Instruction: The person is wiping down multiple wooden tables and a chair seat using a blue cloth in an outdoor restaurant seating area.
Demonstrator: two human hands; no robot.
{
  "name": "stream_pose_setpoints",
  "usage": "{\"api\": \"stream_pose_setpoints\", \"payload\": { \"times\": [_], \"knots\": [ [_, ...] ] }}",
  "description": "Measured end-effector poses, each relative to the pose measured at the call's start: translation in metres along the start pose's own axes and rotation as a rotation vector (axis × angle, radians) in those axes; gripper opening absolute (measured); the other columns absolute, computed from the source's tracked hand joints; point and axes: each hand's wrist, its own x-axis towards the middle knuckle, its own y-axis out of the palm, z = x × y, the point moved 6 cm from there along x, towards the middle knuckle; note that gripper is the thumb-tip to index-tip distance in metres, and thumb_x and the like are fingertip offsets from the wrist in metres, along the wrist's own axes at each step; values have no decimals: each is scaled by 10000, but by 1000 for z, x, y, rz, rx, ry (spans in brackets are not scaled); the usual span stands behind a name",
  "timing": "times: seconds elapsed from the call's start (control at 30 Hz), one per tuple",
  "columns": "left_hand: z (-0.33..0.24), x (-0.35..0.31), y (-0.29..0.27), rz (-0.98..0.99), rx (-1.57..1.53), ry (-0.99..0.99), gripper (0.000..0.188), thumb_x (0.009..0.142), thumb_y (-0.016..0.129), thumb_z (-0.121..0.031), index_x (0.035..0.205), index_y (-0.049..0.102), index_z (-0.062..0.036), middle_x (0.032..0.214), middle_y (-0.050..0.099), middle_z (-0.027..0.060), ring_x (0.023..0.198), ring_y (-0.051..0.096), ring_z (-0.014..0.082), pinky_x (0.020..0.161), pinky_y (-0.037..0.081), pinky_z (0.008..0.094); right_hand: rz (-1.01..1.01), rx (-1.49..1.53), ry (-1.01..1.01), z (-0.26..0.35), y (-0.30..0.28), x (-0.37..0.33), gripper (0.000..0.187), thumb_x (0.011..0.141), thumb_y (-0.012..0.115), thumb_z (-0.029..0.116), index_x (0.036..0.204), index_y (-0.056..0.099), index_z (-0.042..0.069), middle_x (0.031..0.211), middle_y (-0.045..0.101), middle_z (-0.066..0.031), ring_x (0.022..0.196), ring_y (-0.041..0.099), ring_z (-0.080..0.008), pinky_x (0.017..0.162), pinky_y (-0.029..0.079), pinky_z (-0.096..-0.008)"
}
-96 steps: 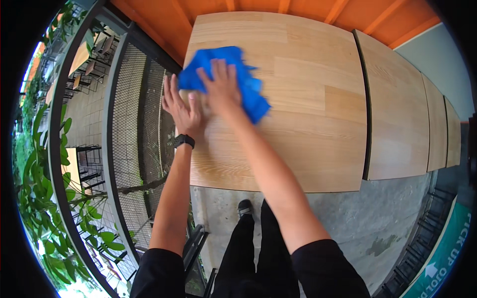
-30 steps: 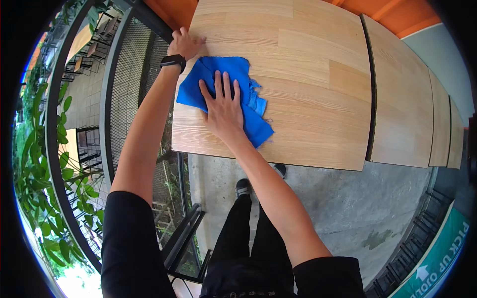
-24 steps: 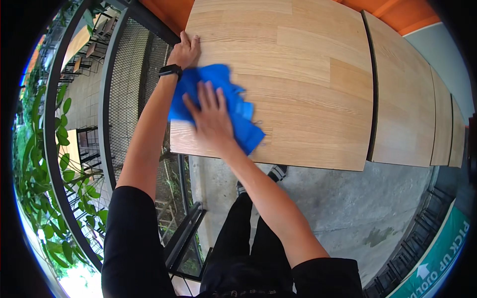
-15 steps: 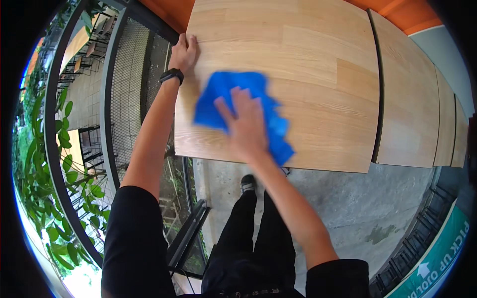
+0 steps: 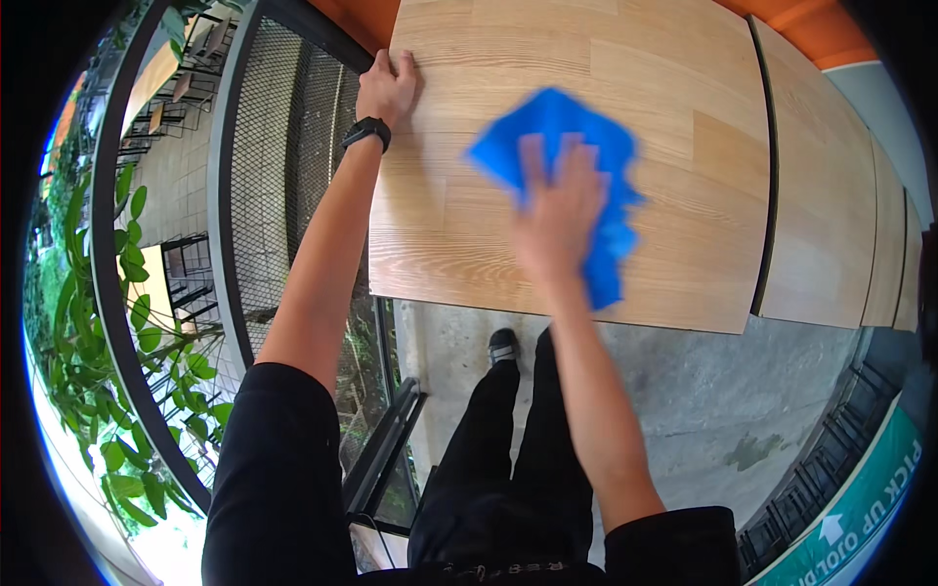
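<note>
A wooden tabletop point(image 5: 459, 234) of pale joined boards fills the upper middle. At its far left edge is my left hand point(image 5: 388, 90), with a black watch point(image 5: 367, 133) on the wrist. That hand is closed over the edge; some of its fingers are hidden. My right hand point(image 5: 562, 210) presses flat on a blue cloth point(image 5: 616, 161), fingers stretched and a little apart, blurred by motion. The cloth lies spread on the board under the hand, its right side ragged and hanging toward the near edge.
More wooden tabletops point(image 5: 821, 195) continue to the right past a dark gap. On the left stand a dark metal frame with mesh point(image 5: 259, 146) and leafy plants point(image 5: 137, 293). Stacked black chairs point(image 5: 831, 439) and a green sign point(image 5: 870, 498) are at lower right. Concrete floor point(image 5: 684, 410) lies below.
My right hand has slid the blue cloth to the right and slightly away across the tabletop. The left hand stays at the table's edge. The whole view has shifted slightly.
</note>
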Motion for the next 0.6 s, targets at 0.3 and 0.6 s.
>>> {"api": "stream_pose_setpoints", "payload": {
  "times": [0.3, 0.6],
  "knots": [
    [-3, 5, 6, 1, -8, 32, 529, 965, 432, -475, 1166, 589, -12, 1067, 654, 309, 1055, 602, 484, 937, 474, 495, 331, 328, -381, 129, 52, -90, 909, 723, 770, 283, 1519, 341, 197, 1587, 228, -224, 1475, 212, -384, 1193, 149, -531],
    [1, 5, 4, -13, -16, 18, 547, 961, 428, -487, 1187, 585, -15, 1048, 661, 302, 1052, 602, 484, 940, 472, 497, 69, -194, 79, -118, -65, -100, 615, 938, 548, 338, 1511, 381, 188, 1564, 279, -237, 1424, 261, -472, 1131, 197, -616]
  ]
}}
